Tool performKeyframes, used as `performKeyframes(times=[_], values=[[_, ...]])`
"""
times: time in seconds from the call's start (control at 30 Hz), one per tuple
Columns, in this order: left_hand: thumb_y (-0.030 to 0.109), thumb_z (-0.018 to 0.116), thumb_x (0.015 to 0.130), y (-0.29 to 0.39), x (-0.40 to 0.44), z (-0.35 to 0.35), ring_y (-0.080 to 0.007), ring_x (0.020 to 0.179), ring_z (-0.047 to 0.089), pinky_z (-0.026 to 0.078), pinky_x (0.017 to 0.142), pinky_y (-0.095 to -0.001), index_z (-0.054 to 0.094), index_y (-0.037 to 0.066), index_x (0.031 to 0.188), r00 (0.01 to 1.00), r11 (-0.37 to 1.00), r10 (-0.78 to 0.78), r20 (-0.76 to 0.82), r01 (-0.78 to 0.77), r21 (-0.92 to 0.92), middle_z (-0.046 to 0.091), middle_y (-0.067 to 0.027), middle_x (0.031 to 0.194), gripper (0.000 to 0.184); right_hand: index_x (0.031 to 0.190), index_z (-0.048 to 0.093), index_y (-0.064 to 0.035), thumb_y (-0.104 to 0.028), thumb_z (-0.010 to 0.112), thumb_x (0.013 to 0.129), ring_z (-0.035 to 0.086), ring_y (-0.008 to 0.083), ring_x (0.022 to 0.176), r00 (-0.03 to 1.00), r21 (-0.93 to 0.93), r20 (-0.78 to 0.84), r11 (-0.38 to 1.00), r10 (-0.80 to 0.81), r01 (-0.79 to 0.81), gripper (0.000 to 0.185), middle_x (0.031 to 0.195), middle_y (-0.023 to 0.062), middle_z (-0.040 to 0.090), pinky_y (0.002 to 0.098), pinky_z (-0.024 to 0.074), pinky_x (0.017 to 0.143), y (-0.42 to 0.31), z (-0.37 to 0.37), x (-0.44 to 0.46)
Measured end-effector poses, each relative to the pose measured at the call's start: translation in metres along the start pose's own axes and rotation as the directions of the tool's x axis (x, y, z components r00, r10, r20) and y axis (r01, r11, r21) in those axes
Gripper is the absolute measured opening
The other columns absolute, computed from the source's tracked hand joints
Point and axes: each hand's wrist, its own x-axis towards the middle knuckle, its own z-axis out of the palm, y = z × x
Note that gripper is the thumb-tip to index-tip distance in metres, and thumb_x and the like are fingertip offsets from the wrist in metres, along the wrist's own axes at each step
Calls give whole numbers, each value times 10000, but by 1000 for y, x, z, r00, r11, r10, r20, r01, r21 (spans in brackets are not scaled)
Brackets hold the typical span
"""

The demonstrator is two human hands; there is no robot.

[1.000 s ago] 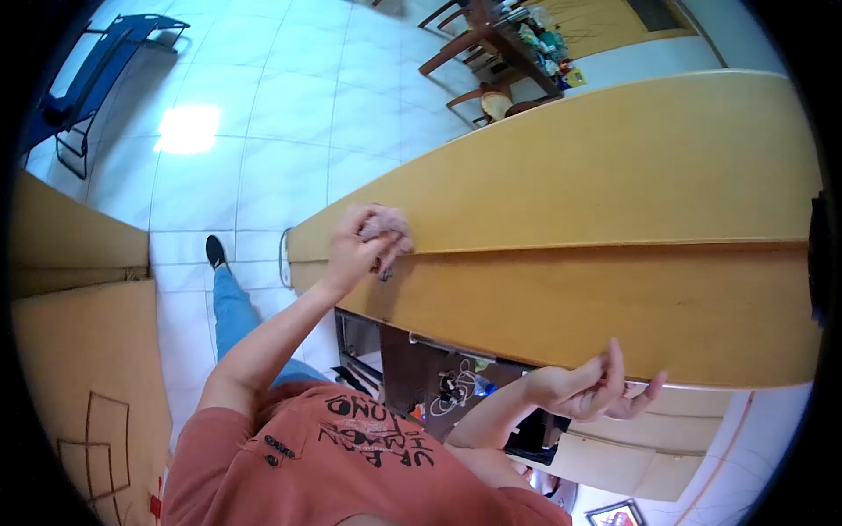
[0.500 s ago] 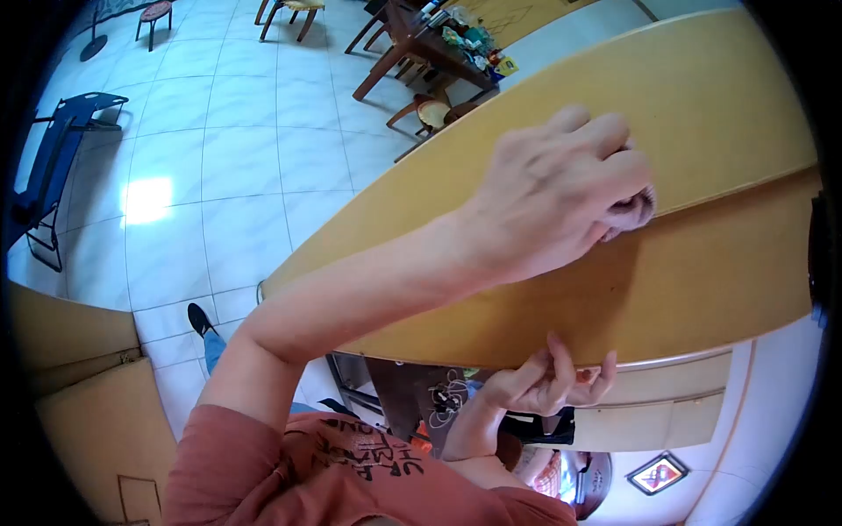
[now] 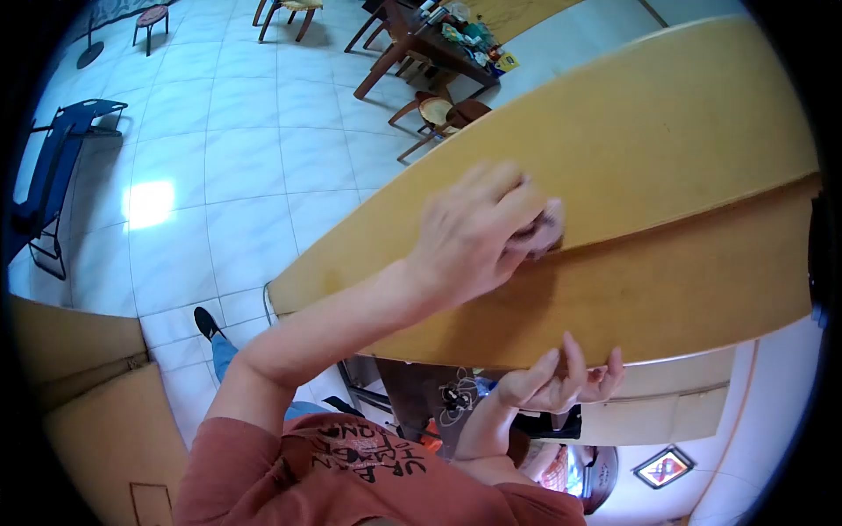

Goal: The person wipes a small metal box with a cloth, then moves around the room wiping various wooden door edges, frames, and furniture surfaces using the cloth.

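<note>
A crumpled pinkish cloth point(image 3: 545, 230) is gripped in my left hand point(image 3: 478, 230), whose fingers are curled round it. The cloth is at the raised seam that runs lengthwise along a long yellow-brown wooden surface point(image 3: 667, 149). Part of the cloth is hidden by my fingers. At the near edge of this surface, my right hand point(image 3: 561, 381) is palm up with its fingers apart and slightly bent, holding nothing. Whether its fingertips touch the edge I cannot tell.
Under the near edge are a dark shelf point(image 3: 412, 394) and white cables point(image 3: 456, 394). Wooden panels point(image 3: 105, 412) stand at the lower left. Beyond the surface are a tiled floor point(image 3: 246, 167), a cluttered table point(image 3: 438, 48), chairs and a blue folding frame point(image 3: 61, 158).
Over the last second my left hand went right along the seam with the cloth, then came partway back left. My right hand stays near the edge. The view has shifted.
</note>
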Motion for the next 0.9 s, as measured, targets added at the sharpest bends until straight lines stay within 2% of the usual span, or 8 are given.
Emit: performKeyframes(times=[0.1, 0.2, 0.3, 0.37, 0.5, 0.63, 0.73, 0.9], values=[[74, 738, 766, -4, 5, 1, -316, 747, 592, 479, 626, -406, 564, 74, 794, 994, 994, 104, 16, -104, -24, 555, -116, 832, 177, 874, 733, -99, -83, 600, 761, 219, 390, 1441, 1000, 29, 21, 1000, -10, 9, 175, 1394, 235, 444, 583, 149, 1194, 0, -1, 0], [69, 739, 745, -34, -51, -9, -314, 765, 598, 488, 636, -416, 583, 81, 824, 988, 997, -75, 135, 71, 31, 556, -112, 846, 175, 867, 727, -91, -86, 599, 761, 221, 382, 1434, 999, 61, -4, 998, -32, 32, 166, 1387, 235, 450, 570, 158, 1194, 2, 1, 1], [66, 749, 715, -25, -48, -5, -301, 755, 590, 478, 627, -419, 603, 95, 844, 970, 969, -240, 37, 237, 66, 552, -102, 848, 197, 878, 721, -82, -107, 598, 770, 236, 377, 1424, 999, 9, 15, 999, -49, 49, 167, 1383, 226, 452, 562, 161, 1195, 3, -1, 0], [62, 760, 694, -1, 5, 7, -300, 745, 582, 466, 622, -406, 619, 105, 862, 994, 995, 88, -59, -90, -36, 545, -99, 839, 223, 893, 718, -78, -119, 595, 775, 245, 375, 1418, 999, -41, 33, 998, -41, 43, 175, 1383, 223, 451, 560, 161, 1195, 2, -3, -1], [60, 762, 694, 9, 25, 6, -304, 759, 578, 457, 623, -399, 623, 103, 869, 978, 976, 211, 8, -210, -53, 549, -104, 856, 227, 990, 695, -57, -150, 588, 815, 277, 377, 1399, 1000, -3, -24, 1000, 3, -3, 225, 1383, 222, 443, 578, 163, 1192, 1, 2, -1], [66, 742, 700, -32, -71, -18, -313, 794, 569, 456, 630, -412, 615, 93, 890, 983, 992, -107, 148, 96, 80, 546, -105, 882, 231, 1040, 675, -34, -155, 569, 842, 309, 376, 1384, 999, -64, 8, 997, 38, -38, 255, 1364, 214, 451, 589, 193, 1186, 0, -4, -5], [97, 734, 722, -74, -170, -42, -327, 807, 581, 462, 644, -419, 608, 85, 890, 933, 923, -334, 132, 296, 245, 545, -107, 871, 211, 1018, 677, 6, -164, 591, 803, 434, 339, 1274, 997, 9, -80, 1000, 15, -15, 287, 1353, 223, 458, 479, 362, 1063, 3, 5, -1], [108, 723, 747, -121, -289, -66, -342, 835, 626, 486, 678, -452, 606, 55, 919, 701, 643, -712, -39, 673, 365, 600, -135, 867, 214, 1060, 705, 58, -109, 583, 791, 470, 315, 1271, 990, 116, -138, 993, 18, -2, 339, 1363, 227, 498, 401, 425, 988, 0, 10, -2]])
